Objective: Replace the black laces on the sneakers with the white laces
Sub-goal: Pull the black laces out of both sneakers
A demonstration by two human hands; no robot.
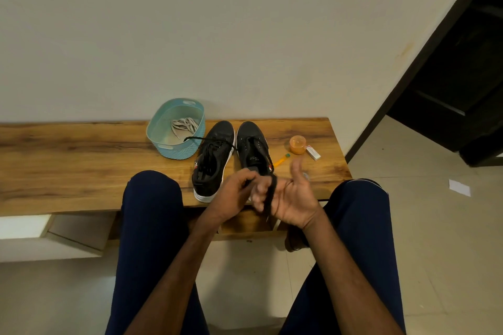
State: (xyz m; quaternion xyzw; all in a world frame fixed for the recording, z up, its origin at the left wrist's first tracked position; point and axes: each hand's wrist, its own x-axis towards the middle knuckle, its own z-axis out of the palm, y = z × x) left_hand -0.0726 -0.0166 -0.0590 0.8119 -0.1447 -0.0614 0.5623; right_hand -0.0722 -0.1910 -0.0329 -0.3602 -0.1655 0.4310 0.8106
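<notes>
Black woven shoelace point(270, 193) is wound round the relaxed fingers of the right hand point(295, 198); the left hand point(234, 193) pinches it. Black canvas sneakers point(215, 160) stand at 12 o'clock on the wooden table point(81, 166), flat white laces point(183, 125) at 10 o'clock.

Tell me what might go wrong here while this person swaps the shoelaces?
The black lace is looped round the right hand while the left hand pinches it; the coil could slip off and tangle. The loose lace end of the laced sneaker reaches over the rim of the basket, so tugging it might shift the basket holding the white laces.
</notes>
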